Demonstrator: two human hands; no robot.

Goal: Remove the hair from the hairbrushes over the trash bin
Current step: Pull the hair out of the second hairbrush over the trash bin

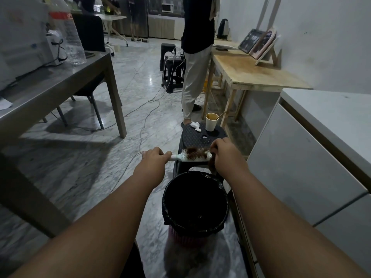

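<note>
A trash bin (180, 236) lined with a black bag stands on the marble floor between the person's two bare forearms. Above its far rim a pale hairbrush (180, 156) is held level, bristles up, handle pointing to the left. The left hand (154, 159) wraps its curled fingers tight round the handle. The right hand (224, 155) sits at the other end of the brush head, its fingers curled down into the brown hair (197, 152) matted in the bristles (a dark tuft hangs just under that hand, above the bin's edge).

Just beyond the brush is a black stool (190, 139) carrying a paper cup (211, 122) with a stick leaning in it and a crumpled white tissue (195, 126) beside it. A white cabinet (301, 157) runs along the right. Farther off, a second person (195, 67) stands beside a wooden table (251, 73), and a grey table (60, 81) on the left bears a clear plastic bottle (73, 41).
</note>
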